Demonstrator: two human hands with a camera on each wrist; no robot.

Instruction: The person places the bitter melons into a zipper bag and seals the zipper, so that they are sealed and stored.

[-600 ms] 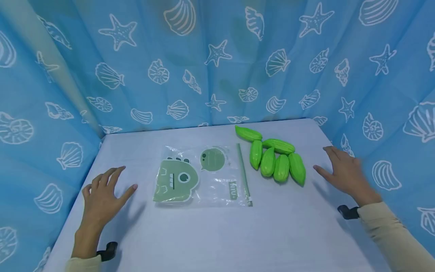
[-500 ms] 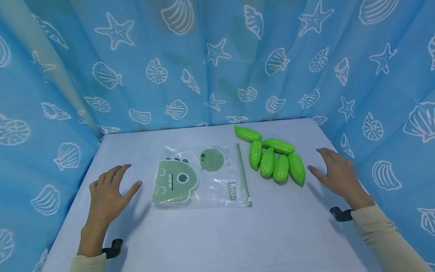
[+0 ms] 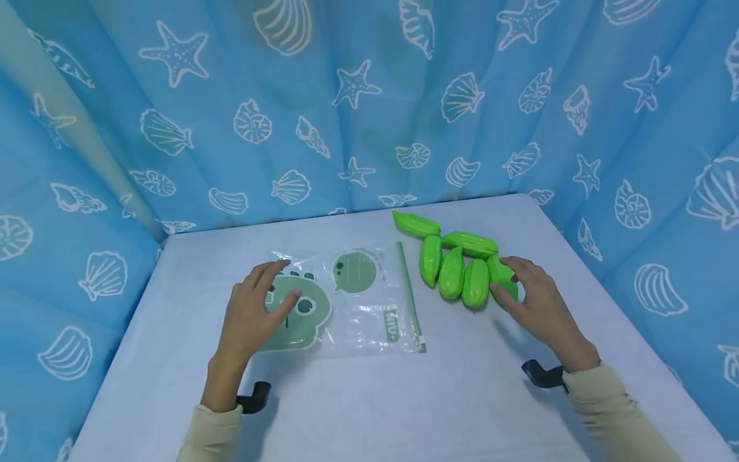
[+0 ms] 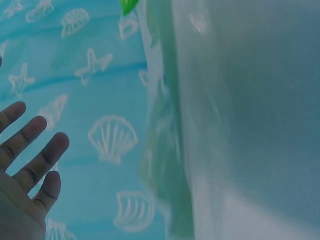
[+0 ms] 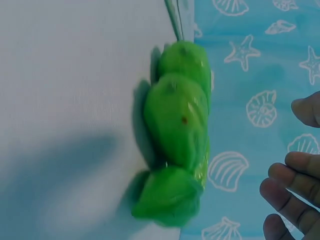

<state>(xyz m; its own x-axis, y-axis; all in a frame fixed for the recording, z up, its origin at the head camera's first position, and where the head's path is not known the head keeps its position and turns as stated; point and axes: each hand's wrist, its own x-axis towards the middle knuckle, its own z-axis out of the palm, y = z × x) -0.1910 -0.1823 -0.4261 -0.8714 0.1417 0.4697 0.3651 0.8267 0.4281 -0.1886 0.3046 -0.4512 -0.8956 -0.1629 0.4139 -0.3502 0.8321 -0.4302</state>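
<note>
A clear plastic slider zip bag printed with a green cartoon monster lies flat, its green zip edge toward the right. Above its left end hovers my left hand, fingers spread and holding nothing; it hides part of the print. Several bright green, ridged, pod-shaped vegetables lie in a cluster right of the bag. My right hand reaches over the rightmost green vegetable, partly covering it, with thumb and fingers apart. In the right wrist view the fingers stand clear of the vegetables.
A pale cloth-covered table lies under everything. Blue curtains with white shells and starfish enclose the back and both sides. Black wrist-camera mounts sit at both cuffs.
Both hands have moved inward: the left one rightward to over the bag, the right one leftward to the rightmost green vegetable. The bag and vegetables lie as before; the head view has shifted slightly.
</note>
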